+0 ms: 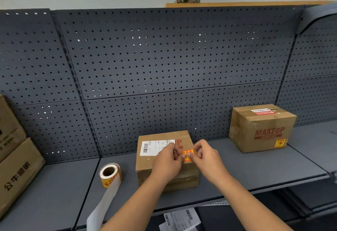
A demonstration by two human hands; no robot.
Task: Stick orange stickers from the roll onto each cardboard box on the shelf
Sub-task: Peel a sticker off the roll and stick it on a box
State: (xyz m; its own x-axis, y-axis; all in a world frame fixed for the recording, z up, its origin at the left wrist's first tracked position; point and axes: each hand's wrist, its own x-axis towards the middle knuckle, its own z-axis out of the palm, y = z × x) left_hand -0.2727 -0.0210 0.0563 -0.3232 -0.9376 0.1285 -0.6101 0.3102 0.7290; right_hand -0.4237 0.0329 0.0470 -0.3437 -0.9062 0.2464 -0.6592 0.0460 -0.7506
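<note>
A small cardboard box [145,168] with a white shipping label stands on the grey shelf [255,167] in the middle. My left hand [166,161] and my right hand [206,156] meet over its top, both pinching an orange sticker [188,155] by its edges. Whether the sticker touches the box top cannot be told. The sticker roll [110,174] lies on the shelf to the left of the box, with a long strip of white backing paper [105,201] trailing over the front edge. A box printed MAKEUP [262,127] at the right carries an orange sticker [280,143] on its front.
Two larger cardboard boxes [16,172] are stacked at the far left of the shelf. A dark perforated back panel [164,57] rises behind everything. Below the shelf's front edge lies a sheet with barcodes [179,219].
</note>
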